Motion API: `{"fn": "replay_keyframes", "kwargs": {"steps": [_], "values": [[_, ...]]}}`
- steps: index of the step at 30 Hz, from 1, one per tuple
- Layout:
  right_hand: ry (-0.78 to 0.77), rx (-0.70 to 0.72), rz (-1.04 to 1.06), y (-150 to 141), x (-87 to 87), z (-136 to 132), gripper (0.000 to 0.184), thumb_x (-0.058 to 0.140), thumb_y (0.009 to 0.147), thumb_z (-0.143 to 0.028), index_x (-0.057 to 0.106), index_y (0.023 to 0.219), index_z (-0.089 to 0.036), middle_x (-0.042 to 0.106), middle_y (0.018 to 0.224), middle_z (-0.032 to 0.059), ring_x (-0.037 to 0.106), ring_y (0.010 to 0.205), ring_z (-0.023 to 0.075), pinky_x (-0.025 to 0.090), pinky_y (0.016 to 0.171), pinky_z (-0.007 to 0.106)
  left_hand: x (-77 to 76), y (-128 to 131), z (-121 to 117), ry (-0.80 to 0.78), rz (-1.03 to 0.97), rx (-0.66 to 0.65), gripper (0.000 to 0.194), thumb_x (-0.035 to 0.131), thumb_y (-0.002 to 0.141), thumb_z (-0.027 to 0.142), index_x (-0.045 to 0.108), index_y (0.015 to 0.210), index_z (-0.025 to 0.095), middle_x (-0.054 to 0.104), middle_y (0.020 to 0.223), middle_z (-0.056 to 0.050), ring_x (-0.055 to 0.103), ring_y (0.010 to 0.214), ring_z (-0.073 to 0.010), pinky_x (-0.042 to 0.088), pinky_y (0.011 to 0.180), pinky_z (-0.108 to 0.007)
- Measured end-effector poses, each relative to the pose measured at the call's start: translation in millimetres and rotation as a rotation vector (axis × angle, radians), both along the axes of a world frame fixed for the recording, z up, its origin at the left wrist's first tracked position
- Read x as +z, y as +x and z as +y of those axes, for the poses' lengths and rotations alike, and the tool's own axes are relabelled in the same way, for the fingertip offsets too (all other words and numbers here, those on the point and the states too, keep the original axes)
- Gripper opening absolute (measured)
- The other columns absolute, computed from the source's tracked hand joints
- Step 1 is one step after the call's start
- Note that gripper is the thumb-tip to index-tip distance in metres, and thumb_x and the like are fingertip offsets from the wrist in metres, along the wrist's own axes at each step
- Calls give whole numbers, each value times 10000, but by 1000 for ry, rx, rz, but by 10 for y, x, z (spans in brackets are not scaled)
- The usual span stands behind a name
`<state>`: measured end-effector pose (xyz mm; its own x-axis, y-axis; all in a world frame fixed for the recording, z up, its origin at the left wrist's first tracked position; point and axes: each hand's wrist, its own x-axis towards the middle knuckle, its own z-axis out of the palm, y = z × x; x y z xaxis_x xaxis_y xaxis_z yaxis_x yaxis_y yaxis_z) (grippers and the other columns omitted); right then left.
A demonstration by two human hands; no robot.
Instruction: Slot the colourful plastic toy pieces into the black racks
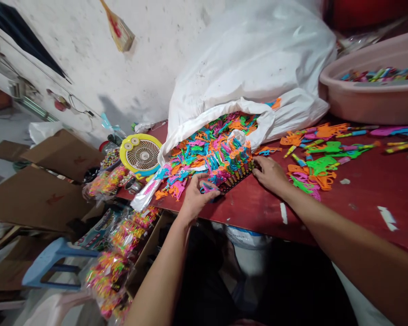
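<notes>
Apparently steadying the toy rack [237, 170] on the table [370, 181], just off centre toward four o'clock — bracing with left hand [194, 198] at its eight o'clock, right hand [271, 174] at its two. Curling fingers [261, 162] — cannot tell whether clamping. Seemingly needing even support next.

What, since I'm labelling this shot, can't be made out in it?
In the head view:
Deep inside the white sack: hidden by its cloth.
Pink basin: right end cut off by the right edge.
Red object, top right: blurred, cut off by the top edge.
Left hand: exact grip too small, blurred.
</notes>
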<state>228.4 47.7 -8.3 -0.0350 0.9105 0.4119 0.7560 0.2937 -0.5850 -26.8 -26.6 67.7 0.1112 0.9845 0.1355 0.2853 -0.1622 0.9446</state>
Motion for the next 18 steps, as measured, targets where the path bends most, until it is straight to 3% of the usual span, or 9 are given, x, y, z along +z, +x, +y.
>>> {"fn": "replay_keyframes", "kwargs": {"steps": [5, 9, 14, 18], "values": [[0, 0, 11, -1, 21, -24, 349, 499, 809, -151, 655, 1119, -120, 693, 990, 110, 563, 904, 232, 396, 785, 306, -180, 123, -76, 33, -139, 175, 442, 845, 647, 323, 605, 986, 172, 690, 831, 8, 647, 736, -131, 523, 686, -243], [6, -8, 17, 1, 10, -19, 322, 504, 810, -164, 666, 1085, -115, 691, 956, 107, 561, 871, 228, 392, 756, 305, -330, 235, -104, 100, -260, 240, 573, 859, 647, 298, 553, 1121, 193, 695, 886, 6, 663, 768, -131, 539, 750, -263], [26, 14, 39, 24, -38, 16, 325, 515, 805, -187, 662, 1088, -121, 696, 987, 115, 576, 899, 241, 405, 770, 314, -475, 327, -108, 194, -309, 371, 538, 849, 670, 287, 570, 1121, 200, 688, 988, -13, 667, 878, -140, 525, 838, -267], [46, 19, 58, 25, -62, 35, 306, 522, 790, -194, 669, 1052, -138, 698, 966, 115, 587, 892, 253, 412, 762, 324, -515, 327, -101, 210, -378, 353, 475, 837, 686, 299, 605, 1089, 200, 703, 1017, -22, 664, 932, -157, 512, 890, -285]]}}
